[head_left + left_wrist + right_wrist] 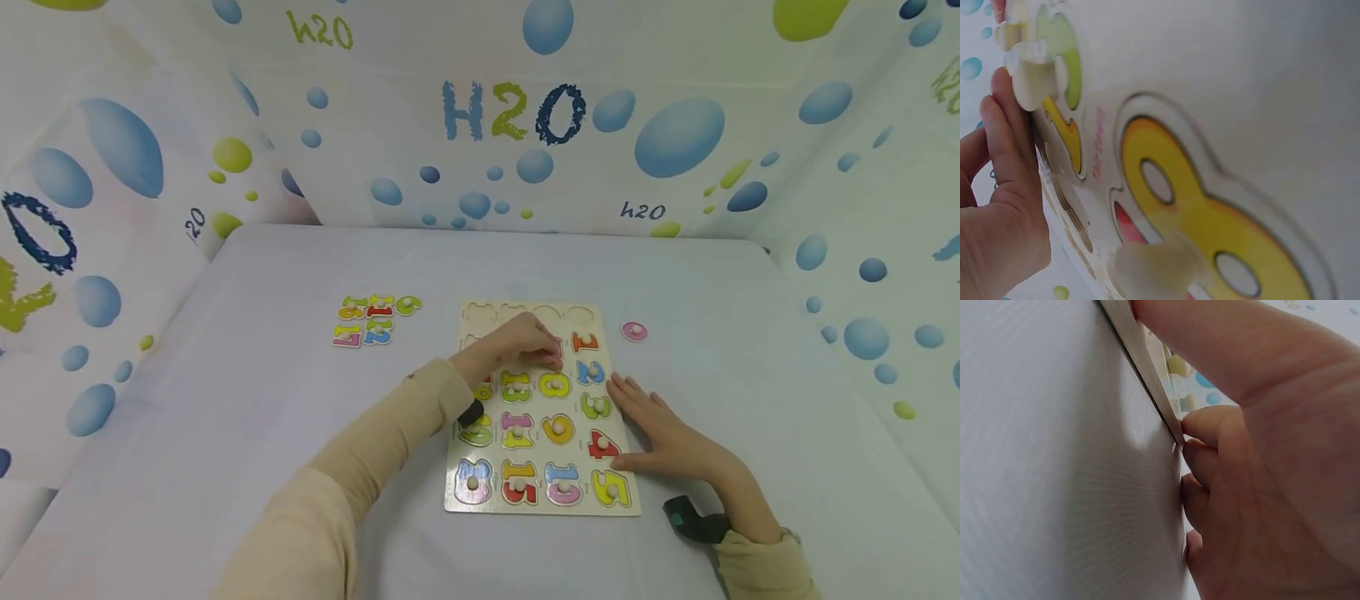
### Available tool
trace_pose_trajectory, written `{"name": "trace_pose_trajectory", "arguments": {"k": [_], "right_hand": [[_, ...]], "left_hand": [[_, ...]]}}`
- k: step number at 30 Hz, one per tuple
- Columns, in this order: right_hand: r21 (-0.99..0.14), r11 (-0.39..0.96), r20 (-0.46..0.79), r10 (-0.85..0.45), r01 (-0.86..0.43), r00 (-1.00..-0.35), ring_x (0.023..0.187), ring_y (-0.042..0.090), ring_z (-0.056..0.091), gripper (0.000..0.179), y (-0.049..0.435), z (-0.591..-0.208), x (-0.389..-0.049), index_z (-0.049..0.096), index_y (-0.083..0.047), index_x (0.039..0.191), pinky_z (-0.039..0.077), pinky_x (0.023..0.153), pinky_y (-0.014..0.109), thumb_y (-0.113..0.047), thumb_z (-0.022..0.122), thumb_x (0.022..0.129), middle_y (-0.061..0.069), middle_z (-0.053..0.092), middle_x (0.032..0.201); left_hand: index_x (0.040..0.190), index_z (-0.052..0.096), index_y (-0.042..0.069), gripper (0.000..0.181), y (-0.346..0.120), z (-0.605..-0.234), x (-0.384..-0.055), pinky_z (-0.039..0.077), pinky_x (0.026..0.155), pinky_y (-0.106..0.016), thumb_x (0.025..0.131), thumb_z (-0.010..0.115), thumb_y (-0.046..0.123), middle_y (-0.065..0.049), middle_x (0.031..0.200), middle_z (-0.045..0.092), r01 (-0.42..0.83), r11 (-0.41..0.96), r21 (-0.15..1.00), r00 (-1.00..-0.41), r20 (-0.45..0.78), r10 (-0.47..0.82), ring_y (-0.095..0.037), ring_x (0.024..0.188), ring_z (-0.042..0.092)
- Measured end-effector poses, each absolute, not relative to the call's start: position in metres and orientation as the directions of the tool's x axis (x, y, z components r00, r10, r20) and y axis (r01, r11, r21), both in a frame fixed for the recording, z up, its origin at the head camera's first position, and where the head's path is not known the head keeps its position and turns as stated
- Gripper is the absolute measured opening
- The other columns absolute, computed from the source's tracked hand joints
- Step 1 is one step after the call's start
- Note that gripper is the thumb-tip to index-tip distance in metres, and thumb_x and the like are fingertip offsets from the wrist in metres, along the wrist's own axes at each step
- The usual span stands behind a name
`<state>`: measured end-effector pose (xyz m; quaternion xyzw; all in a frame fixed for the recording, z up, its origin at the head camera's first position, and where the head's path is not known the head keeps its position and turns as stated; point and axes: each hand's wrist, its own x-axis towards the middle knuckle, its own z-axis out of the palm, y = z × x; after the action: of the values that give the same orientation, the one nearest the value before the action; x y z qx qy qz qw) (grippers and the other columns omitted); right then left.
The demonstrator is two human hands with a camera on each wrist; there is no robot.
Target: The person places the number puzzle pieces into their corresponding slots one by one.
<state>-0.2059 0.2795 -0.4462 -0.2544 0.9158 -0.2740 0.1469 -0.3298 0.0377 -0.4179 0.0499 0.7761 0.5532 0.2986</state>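
Note:
A wooden number puzzle board (pixel 543 504) lies flat with many knobbed number pieces set in it. Over its upper middle, my left hand (pixel 521 340) has its fingers curled down on a pinkish-red number piece (pixel 558 345), mostly hidden by the fingertips. The left wrist view shows that hand (pixel 1007 212) low over the board, beyond a yellow-and-red number piece (pixel 1241 231). My right hand (pixel 675 433) rests at the board's right edge with fingers straight. Its thumb lies on the board beside the red 4 (pixel 603 444); the right wrist view shows fingertips against the wooden edge (pixel 1147 369).
Several loose number pieces lie left of the board, among them a yellow-green one (pixel 408 306) and a 12 (pixel 378 333). A pink oval piece (pixel 633 332) lies to the right. Shallow recesses (pixel 579 315) line the board's far row. A printed curtain (pixel 480 179) hangs behind the white table (pixel 187 417).

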Motion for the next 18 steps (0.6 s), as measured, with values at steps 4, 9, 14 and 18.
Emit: {"name": "trace_pose_trajectory", "arguments": {"k": [4,9,14,18], "right_hand": [[-0.575,0.719,-0.127,-0.550,-0.391,-0.825,0.139,0.032,0.001,0.107,0.277,-0.446,-0.207,0.018,-0.002,0.148,0.003,0.106,0.057,-0.052,0.074,0.072,0.014,0.011,0.154],[-0.586,0.715,-0.133,-0.550,-0.382,-0.825,0.139,0.032,0.001,0.107,0.277,-0.446,-0.207,0.018,-0.002,0.148,0.002,0.106,0.057,-0.051,0.075,0.072,0.015,0.011,0.154],[-0.589,0.713,-0.135,-0.550,-0.379,-0.824,0.139,0.032,0.001,0.106,0.277,-0.446,-0.206,0.018,-0.002,0.148,0.003,0.105,0.058,-0.051,0.074,0.072,0.015,0.011,0.154],[-0.578,0.717,-0.128,-0.550,-0.389,-0.825,0.139,0.033,0.002,0.106,0.276,-0.446,-0.206,0.018,-0.002,0.148,0.003,0.105,0.058,-0.051,0.075,0.072,0.016,0.012,0.153]], "left_hand": [[0.083,0.066,-0.005,0.011,0.036,-0.419,-0.329,0.045,0.055,-0.018,0.087,0.066,0.005,-0.008,0.063,0.064,-0.245,0.407,0.880,-0.831,-0.407,0.380,-0.011,0.051,0.059],[0.099,0.068,-0.003,0.016,0.034,-0.418,-0.325,0.045,0.068,-0.019,0.088,0.065,0.009,-0.007,0.078,0.066,-0.159,0.442,0.883,-0.851,-0.350,0.391,-0.010,0.059,0.059],[0.127,0.053,-0.003,0.037,0.009,-0.405,-0.325,0.049,0.082,-0.029,0.092,0.059,0.006,-0.014,0.089,0.068,-0.159,0.342,0.926,-0.810,-0.321,0.492,-0.021,0.076,0.067],[0.128,0.051,-0.005,0.036,-0.035,-0.392,-0.337,0.049,0.084,-0.038,0.094,0.056,0.004,-0.017,0.088,0.067,-0.254,0.268,0.929,-0.823,-0.354,0.445,-0.023,0.078,0.068]]}}
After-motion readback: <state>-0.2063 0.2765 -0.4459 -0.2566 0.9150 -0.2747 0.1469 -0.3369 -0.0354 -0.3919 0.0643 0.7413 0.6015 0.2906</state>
